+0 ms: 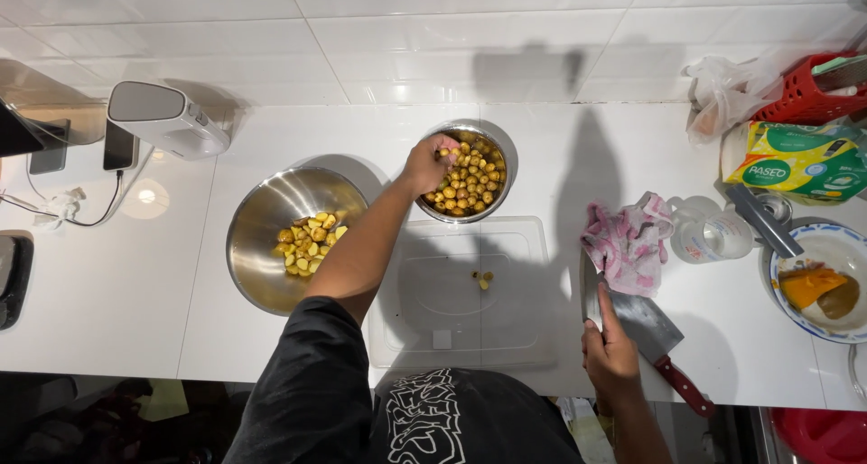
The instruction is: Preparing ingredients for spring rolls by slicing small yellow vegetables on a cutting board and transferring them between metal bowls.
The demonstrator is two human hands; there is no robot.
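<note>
My left hand point(431, 163) reaches into a small steel bowl point(507, 159) full of round yellow-brown pieces point(471, 186), with its fingertips pinched on one of them. A larger steel bowl point(254, 218) to the left holds several paler yellow pieces point(307, 238). Between me and the bowls lies a clear plastic cutting board point(433, 288) with two small bits point(483, 279) on it. My right hand point(610, 354) grips a knife point(591, 292) at the board's right edge, index finger along its spine. Just right of it lies a cleaver point(652, 328) with a red handle.
A pink cloth point(628, 238) and a clear measuring cup point(713, 234) lie right of the board. Farther right are a plate point(787, 252) with an orange piece, a tissue pack point(799, 161), a red basket point(799, 93) and a plastic bag point(727, 93). At left stand a white appliance point(167, 119) and a charging phone point(117, 146).
</note>
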